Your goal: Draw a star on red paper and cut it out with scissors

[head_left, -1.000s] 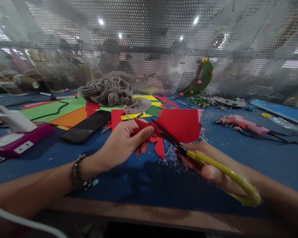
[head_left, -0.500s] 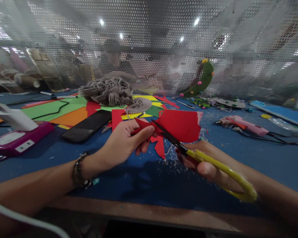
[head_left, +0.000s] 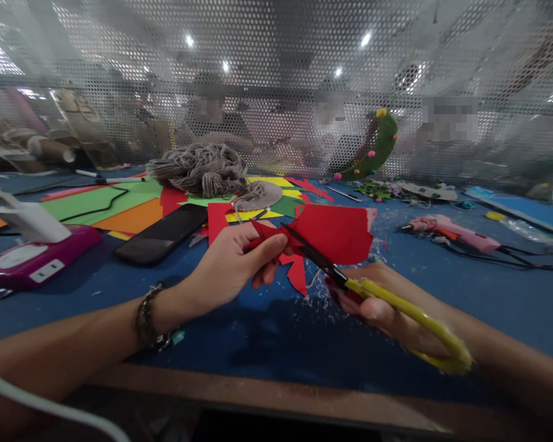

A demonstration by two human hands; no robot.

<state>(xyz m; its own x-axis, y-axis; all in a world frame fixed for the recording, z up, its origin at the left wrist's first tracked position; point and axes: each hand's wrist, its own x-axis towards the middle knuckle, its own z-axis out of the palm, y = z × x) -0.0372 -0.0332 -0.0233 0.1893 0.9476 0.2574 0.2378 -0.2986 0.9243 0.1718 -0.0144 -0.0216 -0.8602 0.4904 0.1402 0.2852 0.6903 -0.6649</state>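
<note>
My left hand pinches the left corner of a red paper piece and holds it above the blue table. My right hand grips yellow-handled scissors. Their dark blades reach up and left into the red paper, close to my left thumb. A small red offcut lies on the table below the paper, among tiny shreds.
A black phone, coloured paper sheets, a heap of grey yarn and a purple device lie to the left. A pink glue gun with its cable lies right. A perforated screen stands behind, with people beyond it.
My right hand has closed the scissor handles a little and shifted slightly left. The left hand and the red paper have stayed where they were.
</note>
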